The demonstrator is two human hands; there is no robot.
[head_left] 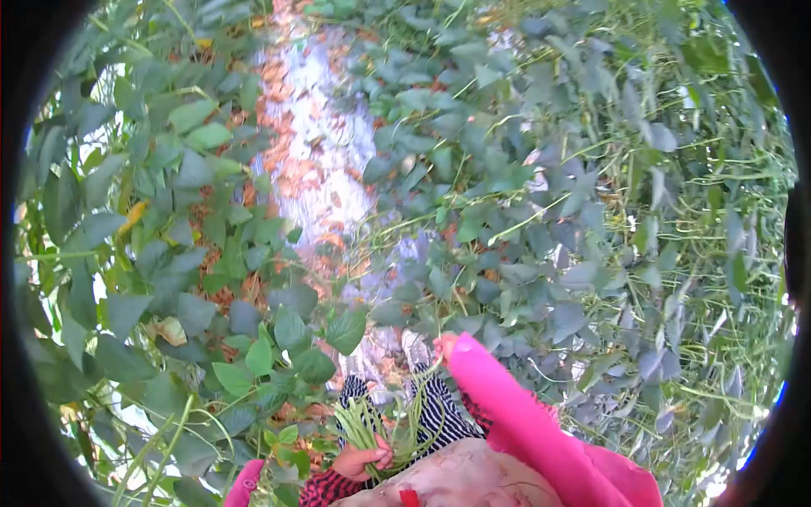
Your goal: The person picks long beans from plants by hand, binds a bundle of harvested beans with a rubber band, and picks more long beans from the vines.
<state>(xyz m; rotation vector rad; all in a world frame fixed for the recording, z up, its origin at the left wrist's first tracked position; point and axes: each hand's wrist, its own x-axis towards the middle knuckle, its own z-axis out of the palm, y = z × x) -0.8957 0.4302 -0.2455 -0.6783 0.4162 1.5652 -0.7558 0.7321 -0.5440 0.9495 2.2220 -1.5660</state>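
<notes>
My left hand (361, 460), low in the head view near my lap, is closed round a bunch of long green beans (358, 425). The thin pods stick up out of the fist, and some curve over to the right across my striped trousers (441, 412). Farther forward, my right hand (445, 345) reaches out of a bright pink sleeve (498, 389). Its fingers are pinched together on a slender green strand, which looks like a long bean (434, 368) and hangs down toward the bunch. The fingertips are small and partly hidden by the sleeve.
Dense leafy vines (194, 169) rise on the left. On the right stands a wall of foliage (659, 211) with many thin hanging stems or pods. Between them runs a narrow pale path (325, 135) strewn with brown dry leaves. Stray vines cross it near my feet.
</notes>
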